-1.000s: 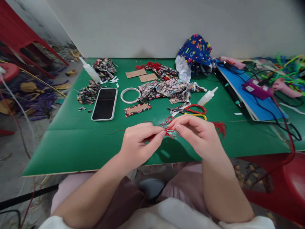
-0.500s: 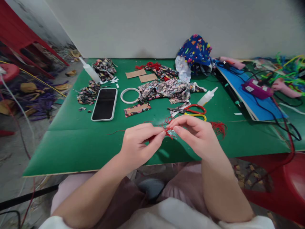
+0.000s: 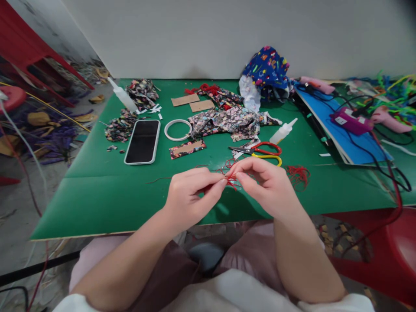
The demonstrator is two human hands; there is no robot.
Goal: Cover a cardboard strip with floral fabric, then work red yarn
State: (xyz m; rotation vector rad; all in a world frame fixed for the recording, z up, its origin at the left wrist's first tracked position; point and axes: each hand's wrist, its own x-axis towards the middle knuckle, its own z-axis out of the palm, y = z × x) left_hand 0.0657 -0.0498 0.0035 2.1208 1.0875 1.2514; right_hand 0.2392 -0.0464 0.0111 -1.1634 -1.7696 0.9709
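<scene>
Between my two hands is a small bunch of red threads (image 3: 231, 181), above the front part of the green table (image 3: 97, 203). My left hand (image 3: 193, 195) pinches the bunch between thumb and forefinger, and a loose strand trails out to its left. The fingertips of my right hand (image 3: 268, 184) are closed on the threads from the other side. Scissors with red and yellow handles (image 3: 266, 149) lie just beyond my right hand. To the right of that hand rests a tangle of red thread (image 3: 298, 175).
A phone (image 3: 143, 142), a white ring (image 3: 178, 130) and floral cloth (image 3: 227, 123) lie beyond my hands. Glue bottles stand or lean at the back left (image 3: 123, 97) and right (image 3: 283, 131). A blue folder (image 3: 344, 125) with cables and a purple box (image 3: 351, 120) is at the right.
My right hand has shifted very slightly left, its fingertips nearer my left hand's. Both hands stay at the red threads; the things on the table have not moved.
</scene>
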